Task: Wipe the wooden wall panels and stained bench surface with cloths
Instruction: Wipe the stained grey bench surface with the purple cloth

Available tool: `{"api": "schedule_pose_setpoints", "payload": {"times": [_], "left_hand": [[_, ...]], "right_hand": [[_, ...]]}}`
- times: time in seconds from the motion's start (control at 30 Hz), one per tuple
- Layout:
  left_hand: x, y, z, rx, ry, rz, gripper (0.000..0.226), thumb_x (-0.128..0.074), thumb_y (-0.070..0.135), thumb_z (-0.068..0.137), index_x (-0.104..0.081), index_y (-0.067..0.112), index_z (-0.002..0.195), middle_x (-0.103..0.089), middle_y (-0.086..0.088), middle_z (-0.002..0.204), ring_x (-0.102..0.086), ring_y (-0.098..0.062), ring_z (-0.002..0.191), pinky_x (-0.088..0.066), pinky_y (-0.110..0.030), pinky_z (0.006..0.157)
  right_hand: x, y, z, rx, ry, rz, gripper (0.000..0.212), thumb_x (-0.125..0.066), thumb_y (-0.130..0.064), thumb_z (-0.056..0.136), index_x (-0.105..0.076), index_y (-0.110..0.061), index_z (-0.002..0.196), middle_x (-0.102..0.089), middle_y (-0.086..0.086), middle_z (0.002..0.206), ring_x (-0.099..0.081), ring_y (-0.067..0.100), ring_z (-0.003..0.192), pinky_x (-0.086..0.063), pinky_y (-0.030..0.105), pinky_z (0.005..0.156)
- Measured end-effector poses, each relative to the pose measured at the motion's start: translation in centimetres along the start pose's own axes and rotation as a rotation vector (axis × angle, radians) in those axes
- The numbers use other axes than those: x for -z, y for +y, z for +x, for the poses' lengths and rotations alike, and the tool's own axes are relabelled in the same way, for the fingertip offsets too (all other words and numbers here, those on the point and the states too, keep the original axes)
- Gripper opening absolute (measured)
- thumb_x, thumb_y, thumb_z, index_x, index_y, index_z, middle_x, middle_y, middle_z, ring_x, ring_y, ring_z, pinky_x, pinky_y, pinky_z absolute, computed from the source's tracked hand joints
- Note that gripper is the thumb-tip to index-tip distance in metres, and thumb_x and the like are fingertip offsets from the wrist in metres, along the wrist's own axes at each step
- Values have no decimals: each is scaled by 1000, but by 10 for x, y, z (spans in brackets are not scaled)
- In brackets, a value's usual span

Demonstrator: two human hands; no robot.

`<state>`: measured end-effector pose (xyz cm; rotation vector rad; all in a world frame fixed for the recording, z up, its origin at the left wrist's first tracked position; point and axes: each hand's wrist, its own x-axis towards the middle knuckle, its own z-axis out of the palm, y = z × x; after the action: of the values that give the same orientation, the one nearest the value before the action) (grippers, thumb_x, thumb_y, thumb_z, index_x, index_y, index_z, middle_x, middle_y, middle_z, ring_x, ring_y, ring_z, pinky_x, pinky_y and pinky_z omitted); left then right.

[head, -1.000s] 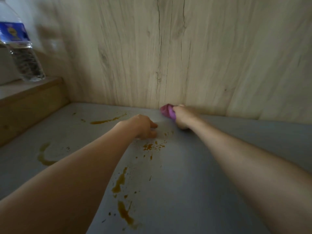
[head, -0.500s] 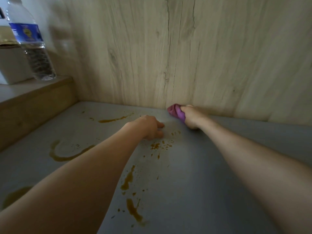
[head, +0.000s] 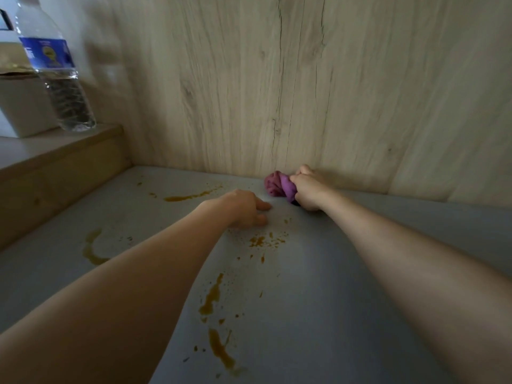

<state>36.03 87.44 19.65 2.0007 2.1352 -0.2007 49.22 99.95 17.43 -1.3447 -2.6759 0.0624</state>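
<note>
Grey bench surface (head: 318,286) bears brown-yellow stains (head: 212,297): a streak beyond the left hand's fingers (head: 261,207), splatter just beside them on the near side, a curved smear well to their left. A purple cloth (head: 277,185) lies just beyond the fingertips, at the wall's foot.

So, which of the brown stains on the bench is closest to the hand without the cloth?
The speckled patch just in front of the left hand, unlike the long streaks farther away.
</note>
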Motion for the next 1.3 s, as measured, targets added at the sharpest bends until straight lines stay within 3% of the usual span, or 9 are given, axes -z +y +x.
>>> {"api": "schedule_pose_setpoints", "payload": {"times": [0.13, 0.23, 0.37, 0.53, 0.83, 1.0, 1.13, 1.23, 1.3], "left_hand": [[0, 1, 0, -16, 9, 27, 51, -38, 43, 99, -28, 31, 148, -29, -6, 153, -32, -26, 137, -24, -33, 111], [0, 1, 0, -24, 3, 34, 50, -39, 43, 99, -30, 30, 147, -35, -7, 150, -36, -26, 134, -27, -34, 110], [-1, 2, 1, -12, -7, 53, 51, -37, 42, 100, -27, 30, 149, -32, -9, 151, -34, -28, 135, -27, -33, 109], [-3, 4, 1, -4, -13, 64, 52, -35, 42, 101, -25, 29, 150, -29, -10, 151, -33, -29, 135, -27, -34, 109], [-7, 17, -5, 38, 25, -38, 45, -36, 29, 102, -38, 15, 145, -39, -11, 146, -42, -27, 129, -32, -33, 108], [3, 31, -25, 112, 220, -380, 47, -22, 34, 105, -38, 13, 143, -44, -16, 141, -44, -30, 127, -33, -34, 103], [21, 30, -33, 149, 240, -1223, 45, -35, 32, 103, -36, 13, 143, -49, -13, 135, -53, -27, 117, -50, -36, 90], [25, 18, -33, 214, 312, -1245, 42, -48, 23, 99, -41, 9, 138, -55, -14, 125, -57, -28, 111, -51, -42, 93], [23, 8, -32, 243, 301, -1096, 42, -51, 20, 97, -44, 8, 137, -56, -15, 123, -57, -28, 109, -49, -44, 96]], "right_hand": [[1, -2, -25, 104, -25, -3, 9, -52, -12, 88, -49, -20, 86, -39, 7, 113, -39, 26, 110, -34, 29, 87], [4, 0, -40, 169, -73, 43, 25, -51, -12, 87, -41, -25, 68, -37, 3, 103, -40, 24, 104, -39, 36, 90], [1, 2, -16, 91, -43, -3, 3, -55, -16, 88, -52, -16, 89, -42, 12, 116, -43, 30, 111, -38, 32, 90], [-3, -4, 11, -42, 22, -35, 20, -55, -16, 91, -55, -10, 109, -40, 14, 125, -41, 33, 116, -36, 32, 89], [20, -15, -52, 124, -189, 172, 11, -49, -7, 88, -51, -17, 91, -46, 17, 112, -50, 29, 102, -38, 31, 85], [45, -24, -85, -41, -186, 829, 34, -42, 7, 87, -53, -6, 117, -57, 11, 96, -54, 21, 85, -43, 27, 68], [56, -42, -98, -85, -332, 1564, 39, -37, 10, 92, -51, -9, 123, -63, 15, 100, -61, 28, 91, -51, 37, 84], [56, -47, -101, -45, -328, 1294, 36, -46, 4, 92, -53, -3, 126, -59, 17, 124, -53, 25, 115, -37, 34, 103], [57, -39, -97, -81, -273, 950, 40, -50, 3, 90, -55, -9, 128, -49, 13, 138, -43, 22, 125, -32, 27, 100]]}}
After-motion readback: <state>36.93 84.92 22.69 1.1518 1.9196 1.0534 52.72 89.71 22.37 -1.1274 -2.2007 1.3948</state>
